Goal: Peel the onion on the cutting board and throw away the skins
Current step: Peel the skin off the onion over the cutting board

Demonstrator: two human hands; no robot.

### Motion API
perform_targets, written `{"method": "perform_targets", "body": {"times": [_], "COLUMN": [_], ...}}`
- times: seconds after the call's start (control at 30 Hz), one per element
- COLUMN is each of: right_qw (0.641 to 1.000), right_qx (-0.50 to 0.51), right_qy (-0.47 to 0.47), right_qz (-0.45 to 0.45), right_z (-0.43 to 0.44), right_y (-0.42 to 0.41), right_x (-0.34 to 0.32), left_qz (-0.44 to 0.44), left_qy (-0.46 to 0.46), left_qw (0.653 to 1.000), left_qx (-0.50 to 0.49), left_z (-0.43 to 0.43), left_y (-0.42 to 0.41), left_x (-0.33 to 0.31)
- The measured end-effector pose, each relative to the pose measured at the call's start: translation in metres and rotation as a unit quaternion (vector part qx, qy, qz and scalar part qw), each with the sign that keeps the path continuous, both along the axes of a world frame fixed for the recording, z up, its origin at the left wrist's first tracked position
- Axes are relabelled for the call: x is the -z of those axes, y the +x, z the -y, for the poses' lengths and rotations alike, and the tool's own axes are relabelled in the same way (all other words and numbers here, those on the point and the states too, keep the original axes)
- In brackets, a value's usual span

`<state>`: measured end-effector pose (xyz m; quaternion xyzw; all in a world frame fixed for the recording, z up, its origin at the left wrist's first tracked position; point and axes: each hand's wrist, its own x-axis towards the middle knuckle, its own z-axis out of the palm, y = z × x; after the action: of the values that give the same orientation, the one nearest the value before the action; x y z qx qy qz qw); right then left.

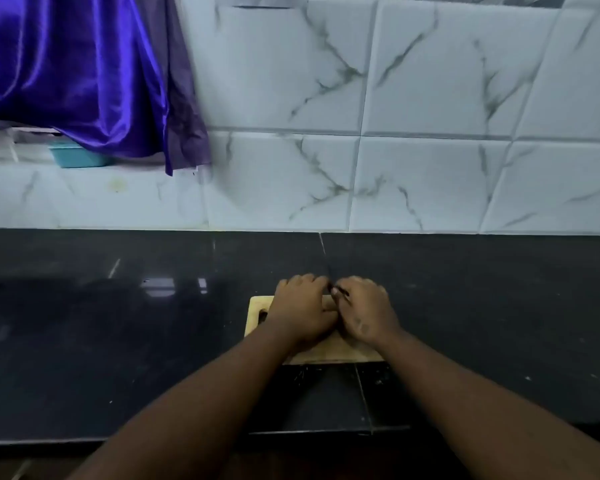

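As left hand meets right hand over cutting board, fingers curl — hold (hidden) unclear.

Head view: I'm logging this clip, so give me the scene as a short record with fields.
surface: dark countertop
board: wooden cutting board, partly covered by the hands
left hand: over the board, fingers curled
right hand: beside it, touching, fingers curled
onion: hidden under the hands
background: marble-tile wall, purple cloth, teal container beneath it
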<state>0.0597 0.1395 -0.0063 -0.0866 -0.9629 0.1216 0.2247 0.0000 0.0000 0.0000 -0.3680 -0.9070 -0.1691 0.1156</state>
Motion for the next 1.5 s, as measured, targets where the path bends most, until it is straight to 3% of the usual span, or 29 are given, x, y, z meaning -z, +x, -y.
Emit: {"method": "perform_targets", "body": {"times": [0.13, 0.37, 0.57, 0.73, 0.83, 0.97, 1.37, 1.5], "right_qw": [0.998, 0.985, 0.887, 0.882, 0.849, 0.808, 0.856, 0.882], "right_qx": [-0.011, -0.081, -0.15, -0.178, -0.177, -0.194, -0.228, -0.216], "right_qy": [-0.026, -0.14, -0.434, -0.428, -0.488, -0.548, -0.449, -0.383], "right_qz": [0.047, 0.061, -0.044, -0.082, -0.098, -0.093, -0.116, -0.17], "right_z": [0.001, -0.009, -0.003, -0.002, -0.005, 0.0, -0.006, -0.008], "right_y": [0.008, 0.008, 0.023, 0.04, 0.034, 0.024, 0.002, 0.002], "right_x": [0.011, 0.006, 0.011, 0.017, 0.009, 0.005, 0.012, 0.021], "left_qz": [0.105, 0.133, 0.196, 0.247, 0.263, 0.227, 0.104, 0.134], "left_qy": [0.014, 0.133, 0.326, 0.434, 0.477, 0.467, 0.495, 0.528], "left_qw": [0.994, 0.982, 0.925, 0.866, 0.839, 0.854, 0.861, 0.838], "left_qx": [-0.01, -0.01, -0.014, -0.003, 0.015, -0.006, -0.04, -0.026], "left_z": [0.001, 0.007, 0.015, 0.016, 0.01, 0.007, -0.003, -0.01], "left_y": [0.005, 0.011, 0.027, 0.047, 0.054, 0.047, 0.024, 0.021], "left_x": [0.002, 0.007, 0.017, 0.012, -0.001, 0.001, 0.02, 0.022]}}
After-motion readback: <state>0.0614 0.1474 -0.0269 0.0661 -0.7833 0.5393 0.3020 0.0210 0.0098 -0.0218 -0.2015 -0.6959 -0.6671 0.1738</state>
